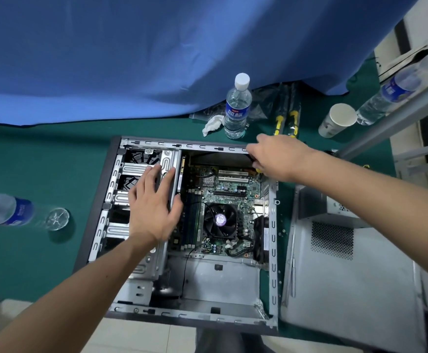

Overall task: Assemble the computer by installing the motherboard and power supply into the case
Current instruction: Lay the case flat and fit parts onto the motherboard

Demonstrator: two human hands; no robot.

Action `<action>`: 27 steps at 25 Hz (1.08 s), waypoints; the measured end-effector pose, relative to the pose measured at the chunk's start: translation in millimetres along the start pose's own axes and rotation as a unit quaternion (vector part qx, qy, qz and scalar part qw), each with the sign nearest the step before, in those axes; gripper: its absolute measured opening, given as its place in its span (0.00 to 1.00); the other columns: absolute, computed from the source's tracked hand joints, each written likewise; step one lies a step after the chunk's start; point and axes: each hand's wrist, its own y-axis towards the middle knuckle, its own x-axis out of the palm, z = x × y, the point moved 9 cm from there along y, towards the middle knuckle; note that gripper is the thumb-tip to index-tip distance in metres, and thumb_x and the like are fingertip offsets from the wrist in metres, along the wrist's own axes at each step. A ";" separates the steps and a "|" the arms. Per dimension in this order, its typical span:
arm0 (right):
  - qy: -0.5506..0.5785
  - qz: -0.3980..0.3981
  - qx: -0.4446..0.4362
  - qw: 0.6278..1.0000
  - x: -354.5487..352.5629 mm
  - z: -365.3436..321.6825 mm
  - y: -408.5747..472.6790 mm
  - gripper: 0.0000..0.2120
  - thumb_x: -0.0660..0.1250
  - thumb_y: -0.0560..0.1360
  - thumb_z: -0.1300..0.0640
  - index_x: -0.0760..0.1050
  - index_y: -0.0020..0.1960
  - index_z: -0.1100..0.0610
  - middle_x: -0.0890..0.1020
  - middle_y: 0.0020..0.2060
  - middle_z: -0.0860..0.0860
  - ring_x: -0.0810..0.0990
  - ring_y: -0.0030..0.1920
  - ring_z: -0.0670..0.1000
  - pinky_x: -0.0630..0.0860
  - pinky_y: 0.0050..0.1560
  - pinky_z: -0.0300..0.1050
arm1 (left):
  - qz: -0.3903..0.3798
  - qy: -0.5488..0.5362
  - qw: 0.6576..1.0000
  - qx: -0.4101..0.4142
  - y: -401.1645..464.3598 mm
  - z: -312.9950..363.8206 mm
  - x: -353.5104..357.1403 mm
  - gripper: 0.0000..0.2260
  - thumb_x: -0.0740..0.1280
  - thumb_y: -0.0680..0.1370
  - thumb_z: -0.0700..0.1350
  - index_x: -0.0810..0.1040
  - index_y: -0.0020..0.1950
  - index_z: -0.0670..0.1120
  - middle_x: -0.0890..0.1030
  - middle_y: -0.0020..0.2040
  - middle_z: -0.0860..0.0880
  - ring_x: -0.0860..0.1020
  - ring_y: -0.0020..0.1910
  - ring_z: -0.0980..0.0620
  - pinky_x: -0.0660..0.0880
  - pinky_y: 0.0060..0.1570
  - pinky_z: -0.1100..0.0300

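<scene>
The open computer case point(272, 250) lies on its side on the green table. The green motherboard point(236, 192) sits inside it, with a black CPU fan point(219, 220) in its middle. My left hand point(151, 205) rests flat, fingers straight, on the metal drive cage point(131, 171) at the case's left. My right hand point(274, 155) is at the case's far right corner and grips a screwdriver point(257, 169) with a black and yellow handle, tip hidden. The grey power supply point(320, 207) lies outside the case, to its right, on the grey side panel point(348, 289).
A water bottle point(237, 108) and a crumpled tissue point(211, 124) stand behind the case. More yellow-handled screwdrivers point(286, 121) and a paper cup point(337, 119) lie at the back right. Another bottle point(17, 212) lies at the left. Blue cloth point(157, 47) hangs behind.
</scene>
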 end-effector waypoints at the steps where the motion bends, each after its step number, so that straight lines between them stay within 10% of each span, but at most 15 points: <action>1: -0.034 0.033 0.013 0.999 -2.4 0.7 -2.7 0.13 0.56 0.84 0.50 0.72 0.58 0.58 0.76 0.47 0.56 0.78 0.42 0.59 0.69 0.37 0.49 | 0.002 -0.001 1.000 0.001 0.1 0.2 0.4 0.27 0.53 0.77 0.58 0.62 0.77 0.54 0.59 0.77 0.47 0.56 0.76 0.47 0.56 0.70 0.43; 6: 0.050 -0.032 0.028 0.998 6.5 0.8 1.4 0.11 0.58 0.81 0.54 0.65 0.61 0.57 0.68 0.59 0.60 0.74 0.40 0.58 0.68 0.36 0.49 | 0.008 -0.001 1.000 0.004 -1.7 1.2 -0.8 0.27 0.54 0.77 0.57 0.64 0.76 0.53 0.61 0.76 0.46 0.58 0.76 0.46 0.60 0.69 0.41; 12: -0.097 0.040 0.032 0.994 -4.9 1.5 -3.8 0.18 0.52 0.84 0.47 0.73 0.57 0.59 0.79 0.50 0.56 0.80 0.45 0.58 0.67 0.35 0.48 | 0.005 0.002 1.000 0.007 -0.3 1.6 0.8 0.27 0.54 0.77 0.57 0.64 0.76 0.53 0.60 0.76 0.46 0.58 0.75 0.46 0.61 0.69 0.41; 18: -0.009 -0.018 0.012 1.000 -0.4 2.9 2.7 0.09 0.60 0.79 0.60 0.68 0.59 0.59 0.66 0.50 0.56 0.68 0.39 0.56 0.59 0.30 0.46 | 0.009 -0.005 1.000 0.007 -0.8 2.1 -0.6 0.27 0.54 0.77 0.57 0.64 0.76 0.53 0.60 0.76 0.47 0.58 0.75 0.46 0.62 0.68 0.40; 23: -0.068 0.039 0.063 0.995 -2.9 2.8 -3.6 0.18 0.51 0.84 0.45 0.69 0.55 0.59 0.78 0.48 0.56 0.69 0.35 0.55 0.65 0.32 0.48 | 0.007 -0.005 1.000 0.007 -0.7 2.3 0.0 0.27 0.54 0.77 0.57 0.64 0.76 0.53 0.60 0.76 0.47 0.58 0.75 0.46 0.61 0.69 0.41; 27: 0.067 -0.029 0.042 0.996 2.5 8.2 0.7 0.07 0.60 0.79 0.58 0.63 0.56 0.55 0.65 0.53 0.57 0.71 0.34 0.55 0.63 0.30 0.47 | 0.009 -0.005 1.000 0.006 -1.0 0.6 -1.2 0.27 0.54 0.77 0.57 0.64 0.76 0.53 0.60 0.76 0.47 0.59 0.75 0.46 0.62 0.69 0.40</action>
